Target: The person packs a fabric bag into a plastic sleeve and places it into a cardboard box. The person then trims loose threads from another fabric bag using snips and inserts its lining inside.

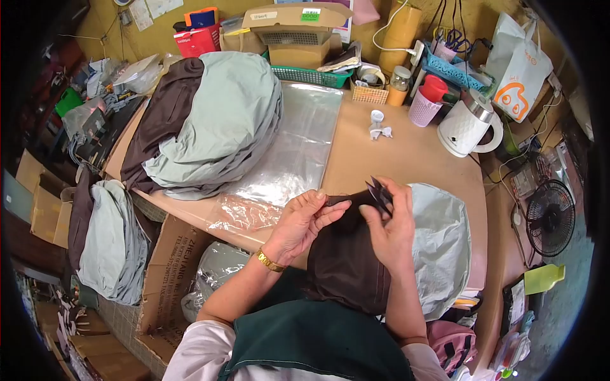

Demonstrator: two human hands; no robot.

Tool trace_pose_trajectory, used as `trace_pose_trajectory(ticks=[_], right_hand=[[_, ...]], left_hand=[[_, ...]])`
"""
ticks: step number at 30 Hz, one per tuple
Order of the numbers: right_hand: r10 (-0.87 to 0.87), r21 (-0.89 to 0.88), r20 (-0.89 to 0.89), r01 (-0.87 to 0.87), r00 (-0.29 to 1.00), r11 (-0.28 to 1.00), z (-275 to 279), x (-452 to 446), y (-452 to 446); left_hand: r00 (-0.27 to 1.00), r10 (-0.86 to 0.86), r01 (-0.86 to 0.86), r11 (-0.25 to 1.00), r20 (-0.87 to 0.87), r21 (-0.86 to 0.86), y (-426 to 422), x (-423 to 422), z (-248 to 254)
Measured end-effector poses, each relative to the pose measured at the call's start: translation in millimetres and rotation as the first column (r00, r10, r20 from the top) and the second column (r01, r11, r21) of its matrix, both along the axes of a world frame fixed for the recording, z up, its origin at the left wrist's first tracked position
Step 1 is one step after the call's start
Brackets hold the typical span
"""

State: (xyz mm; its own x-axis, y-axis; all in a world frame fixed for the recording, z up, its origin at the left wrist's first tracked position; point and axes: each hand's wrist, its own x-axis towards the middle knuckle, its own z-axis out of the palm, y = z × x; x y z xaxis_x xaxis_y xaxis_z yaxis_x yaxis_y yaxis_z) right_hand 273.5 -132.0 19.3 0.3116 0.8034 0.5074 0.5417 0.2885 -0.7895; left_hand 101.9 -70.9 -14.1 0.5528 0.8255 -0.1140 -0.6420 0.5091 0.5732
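My left hand is closed, pinching the edge of a dark brown and pale grey-green garment that hangs over the table's front edge and my lap. In my closed right hand are small dark thread snips, their pointed blades up and to the left, close to the raised brown cloth. Part of the snips is hidden by my fingers. The garment's pale part lies spread on the table to the right of my right hand.
A pile of similar garments lies on the table at the back left, beside clear plastic bags. A white kettle stands back right. Another garment and an open carton are at the left.
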Motion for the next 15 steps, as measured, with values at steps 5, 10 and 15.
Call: trace_pose_trajectory(ticks=[5,10,15], right_hand=[[-0.16,0.157,0.57,0.084,0.806,0.984,25.1,4.0,-13.5],[-0.249,0.279,0.637,0.084,0.729,0.957,29.1,-0.5,-9.2],[-0.24,0.309,0.698,0.018,0.674,0.951,29.8,-0.2,-5.3]], left_hand=[[1.0,0.028,-0.027,0.997,-0.009,0.069,1.3,12.9,4.5],[0.996,0.085,-0.08,0.987,-0.03,0.143,-0.4,24.5,5.7],[0.991,0.124,-0.115,0.978,-0.045,0.177,-4.8,31.0,11.5]])
